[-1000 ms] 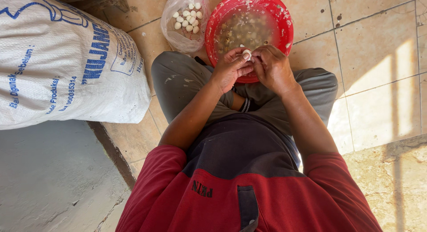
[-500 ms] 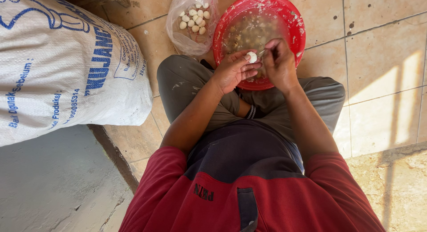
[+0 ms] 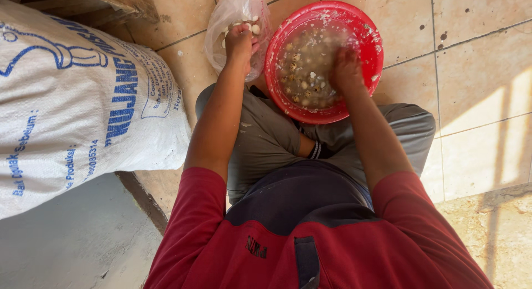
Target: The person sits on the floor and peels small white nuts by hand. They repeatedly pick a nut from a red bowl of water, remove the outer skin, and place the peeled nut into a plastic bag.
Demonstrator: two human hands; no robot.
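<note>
At the far left lies a big white sack (image 3: 77, 100) with blue print, on its side on the floor (image 3: 482, 73). It takes most of the left part of the view. The floor is of beige tiles, and sunlight falls on it at the right.

Right of the sack, at the far edge, stands a clear plastic bag (image 3: 224, 20) with small white peeled eggs (image 3: 255, 29) inside. The left hand (image 3: 239, 41) is in the open mouth of this bag, fingers bent downward. I cannot tell if it holds an egg, because the fingers hide what is under them.

Just beside the bag, touching it, is a red basin (image 3: 366, 23). It holds cloudy water with small speckled eggs and bits of shell. White bits also stick on the red rim. The right hand (image 3: 346, 70) reaches into the basin at its right half, fingers down among the eggs; if it grips one I cannot tell.

The person sits on the floor with crossed legs in grey trousers, and the near edge of the basin lies over the legs. The person wears a red shirt with a dark panel at the chest.
</note>
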